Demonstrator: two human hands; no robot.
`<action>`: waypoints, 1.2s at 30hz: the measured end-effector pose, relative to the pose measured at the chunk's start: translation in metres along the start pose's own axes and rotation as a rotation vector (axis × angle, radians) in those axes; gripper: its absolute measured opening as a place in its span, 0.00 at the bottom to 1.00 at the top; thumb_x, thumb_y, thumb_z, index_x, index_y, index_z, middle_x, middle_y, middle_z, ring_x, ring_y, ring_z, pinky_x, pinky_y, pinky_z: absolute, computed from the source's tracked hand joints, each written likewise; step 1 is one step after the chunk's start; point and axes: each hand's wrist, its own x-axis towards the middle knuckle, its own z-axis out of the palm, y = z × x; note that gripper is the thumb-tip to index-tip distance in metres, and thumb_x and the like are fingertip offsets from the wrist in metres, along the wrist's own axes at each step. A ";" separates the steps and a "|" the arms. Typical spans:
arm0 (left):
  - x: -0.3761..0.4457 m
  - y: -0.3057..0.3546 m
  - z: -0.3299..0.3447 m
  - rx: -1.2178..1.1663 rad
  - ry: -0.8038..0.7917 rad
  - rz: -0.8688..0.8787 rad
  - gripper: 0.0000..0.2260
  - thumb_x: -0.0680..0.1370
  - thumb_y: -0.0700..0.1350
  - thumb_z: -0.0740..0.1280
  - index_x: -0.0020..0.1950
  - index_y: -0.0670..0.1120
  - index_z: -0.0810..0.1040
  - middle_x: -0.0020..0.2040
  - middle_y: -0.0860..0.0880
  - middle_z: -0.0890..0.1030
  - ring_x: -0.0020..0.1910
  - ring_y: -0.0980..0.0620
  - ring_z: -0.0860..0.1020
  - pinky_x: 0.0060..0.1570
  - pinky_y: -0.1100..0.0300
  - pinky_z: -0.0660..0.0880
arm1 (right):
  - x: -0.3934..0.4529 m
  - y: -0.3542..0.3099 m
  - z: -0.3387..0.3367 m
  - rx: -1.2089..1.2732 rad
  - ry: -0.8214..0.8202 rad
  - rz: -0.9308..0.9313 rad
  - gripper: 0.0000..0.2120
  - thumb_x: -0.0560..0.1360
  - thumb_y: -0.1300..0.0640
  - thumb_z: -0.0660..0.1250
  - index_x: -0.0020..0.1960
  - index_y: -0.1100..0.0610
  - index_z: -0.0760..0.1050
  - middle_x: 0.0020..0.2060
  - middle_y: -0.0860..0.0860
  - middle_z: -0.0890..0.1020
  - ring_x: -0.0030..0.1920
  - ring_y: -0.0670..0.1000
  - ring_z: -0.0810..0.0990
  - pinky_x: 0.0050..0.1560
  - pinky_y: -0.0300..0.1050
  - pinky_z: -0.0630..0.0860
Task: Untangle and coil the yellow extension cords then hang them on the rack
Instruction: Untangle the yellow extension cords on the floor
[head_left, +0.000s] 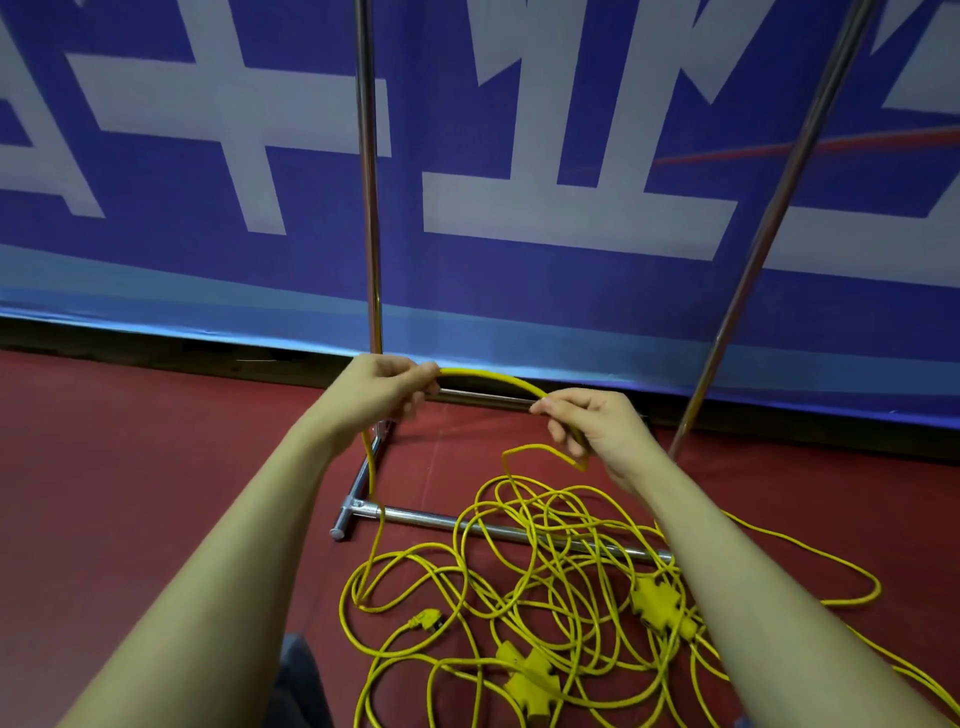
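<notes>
Yellow cord pinched by left hand and right hand | 2 socket blocks floored | 1 plug

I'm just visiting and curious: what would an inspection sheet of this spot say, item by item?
Surface: dark red floor, with a seam line.
Job's things: tangled yellow cords piled on the floor over the metal rack base bar; two multi-socket ends and a plug lie in the pile.
Clutter: nothing seen.
Hands: left hand and right hand each pinch the same cord, which arches between them.
Cables: one strand drops from the left hand to the pile; another loops out to the right.
Surroundings: blue banner with large white characters behind the rack.
</notes>
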 end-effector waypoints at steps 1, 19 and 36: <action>-0.001 0.003 0.003 0.036 -0.058 0.007 0.13 0.79 0.49 0.66 0.42 0.41 0.82 0.30 0.49 0.77 0.30 0.54 0.73 0.37 0.60 0.70 | 0.000 -0.002 0.001 -0.017 -0.023 0.001 0.08 0.77 0.61 0.64 0.43 0.59 0.81 0.25 0.50 0.75 0.20 0.45 0.66 0.23 0.38 0.59; -0.003 0.008 -0.011 -0.019 0.085 0.062 0.10 0.80 0.44 0.64 0.43 0.42 0.82 0.29 0.50 0.71 0.26 0.59 0.67 0.30 0.67 0.64 | 0.001 -0.003 -0.005 -0.008 -0.002 0.018 0.03 0.76 0.65 0.65 0.48 0.63 0.77 0.29 0.50 0.79 0.26 0.43 0.74 0.31 0.34 0.71; -0.003 0.018 -0.005 -0.207 0.187 0.116 0.09 0.79 0.43 0.65 0.40 0.45 0.81 0.26 0.55 0.67 0.26 0.57 0.61 0.28 0.64 0.58 | 0.003 -0.005 0.006 -0.087 -0.089 0.017 0.03 0.74 0.65 0.68 0.43 0.65 0.77 0.23 0.48 0.76 0.23 0.43 0.71 0.27 0.33 0.70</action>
